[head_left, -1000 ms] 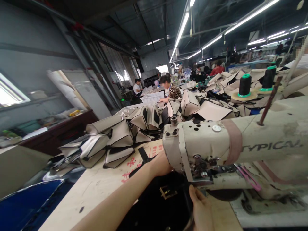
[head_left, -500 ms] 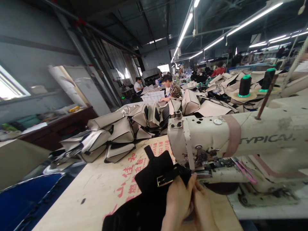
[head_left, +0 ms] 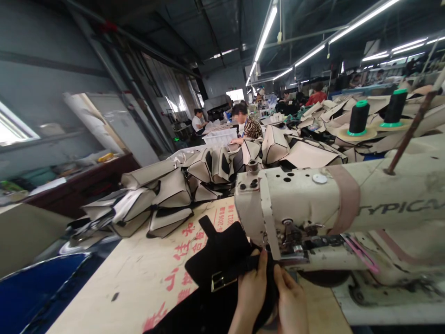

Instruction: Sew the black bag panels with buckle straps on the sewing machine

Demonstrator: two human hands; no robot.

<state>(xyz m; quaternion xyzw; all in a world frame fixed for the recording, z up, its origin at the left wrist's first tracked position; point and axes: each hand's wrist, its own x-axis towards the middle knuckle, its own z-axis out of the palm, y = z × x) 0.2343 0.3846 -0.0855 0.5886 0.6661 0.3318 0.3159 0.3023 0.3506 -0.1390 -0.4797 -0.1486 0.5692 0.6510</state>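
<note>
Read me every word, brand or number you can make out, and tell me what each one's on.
"TYPICA", running to the picture's edge: on the sewing machine.
"佳 和": red, on the wooden board.
"2006 B": same board, a blurred character following.
"2012 B": same board, likewise.
The other red characters there are too blurred or covered to read surely.

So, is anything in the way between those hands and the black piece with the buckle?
Nothing visible is: the left hand and the right hand are both directly on the black piece. The sewing machine stands close beyond their fingertips, not between.
</note>
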